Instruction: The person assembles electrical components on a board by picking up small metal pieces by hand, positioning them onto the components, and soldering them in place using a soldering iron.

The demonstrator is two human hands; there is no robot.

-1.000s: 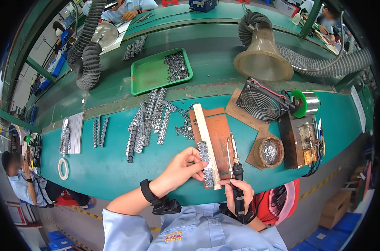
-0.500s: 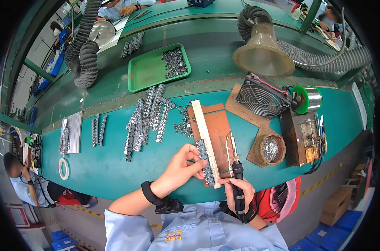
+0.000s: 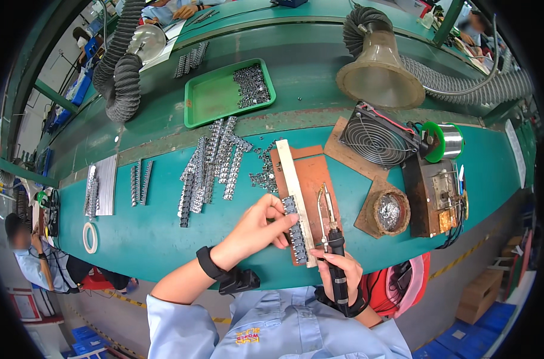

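Observation:
My left hand (image 3: pixel 255 230) has thumb and fingers closed on a strip of small dark electronic parts (image 3: pixel 298 242). The strip lies along the left side of a long pale bar (image 3: pixel 292 173), on a reddish-brown board (image 3: pixel 315 176). A soldering iron (image 3: pixel 339 272) with a black handle and a thin metal tube beside its tip is gripped in my right hand (image 3: pixel 348 269). Its tip points away from me, over the board to the right of the bar. My right fingertips are close to the bar's near end; whether they touch it I cannot tell.
Loose parts (image 3: pixel 263 173) and several part strips (image 3: pixel 209 161) lie left of the board. Behind stands a green tray (image 3: pixel 212 99). To the right are a solder pot (image 3: pixel 391 212), a fan (image 3: pixel 377 140), a solder wire spool (image 3: pixel 444 142) and an extraction hood (image 3: pixel 380 72).
The view has shifted slightly. My left hand has moved a little up along the strip, while my right hand keeps the soldering iron in nearly the same place.

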